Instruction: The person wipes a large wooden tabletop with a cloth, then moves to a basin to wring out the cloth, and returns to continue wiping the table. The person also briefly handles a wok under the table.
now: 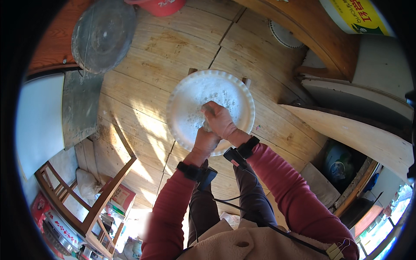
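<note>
A round white basin (180, 86) with a scalloped rim holds sudsy water, with clusters of bubbles on its far side. Over its middle my two hands come together, both closed. My right hand (221, 121) sits a little farther off, its fingers curled toward the left. Just below and touching it is my left hand (206, 141), fingers wrapped inward. Between them shows a small greyish wet bit (207, 126); the fingers hide most of it, and its kind cannot be told. Black straps with small boxes are on both wrists.
Stool legs (246, 82) stick out from beneath the basin on the plank floor (151, 56). A large dark round lid (104, 37) leans at the far left, near a red basin (160, 6). A wooden chair (104, 201) stands near left; a pale board (346, 125) juts in from the right.
</note>
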`<control>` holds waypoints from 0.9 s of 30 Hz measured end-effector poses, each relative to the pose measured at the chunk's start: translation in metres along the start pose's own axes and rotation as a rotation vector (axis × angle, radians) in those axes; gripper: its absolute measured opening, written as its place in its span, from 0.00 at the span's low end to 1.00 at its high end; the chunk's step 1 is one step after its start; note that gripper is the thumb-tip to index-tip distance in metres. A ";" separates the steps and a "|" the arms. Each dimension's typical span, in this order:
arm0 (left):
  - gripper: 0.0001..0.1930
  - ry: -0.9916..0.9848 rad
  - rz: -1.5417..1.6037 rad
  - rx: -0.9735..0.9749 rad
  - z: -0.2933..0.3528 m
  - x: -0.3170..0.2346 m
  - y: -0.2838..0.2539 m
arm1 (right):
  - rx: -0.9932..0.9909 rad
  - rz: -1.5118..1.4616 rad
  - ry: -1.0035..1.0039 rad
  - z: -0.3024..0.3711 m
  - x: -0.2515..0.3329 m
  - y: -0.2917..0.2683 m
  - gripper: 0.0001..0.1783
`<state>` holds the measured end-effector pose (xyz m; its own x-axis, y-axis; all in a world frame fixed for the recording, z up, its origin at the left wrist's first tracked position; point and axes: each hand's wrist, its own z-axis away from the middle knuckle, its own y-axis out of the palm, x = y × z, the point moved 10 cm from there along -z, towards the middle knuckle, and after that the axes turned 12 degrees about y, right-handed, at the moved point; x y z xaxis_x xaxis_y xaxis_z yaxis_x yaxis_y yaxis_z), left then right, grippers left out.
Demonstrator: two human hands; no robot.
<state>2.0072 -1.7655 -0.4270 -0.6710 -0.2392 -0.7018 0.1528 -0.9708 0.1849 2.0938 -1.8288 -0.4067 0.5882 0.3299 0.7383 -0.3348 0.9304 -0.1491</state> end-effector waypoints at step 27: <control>0.27 -0.140 -0.841 -0.128 -0.078 0.051 -0.078 | -0.052 0.312 0.174 -0.019 -0.111 -0.023 0.25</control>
<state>2.0173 -1.7038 -0.5307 -0.6799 0.5560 -0.4782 -0.3600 -0.8211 -0.4429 2.0502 -1.8839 -0.4983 0.5818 0.6175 0.5293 -0.4830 0.7859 -0.3861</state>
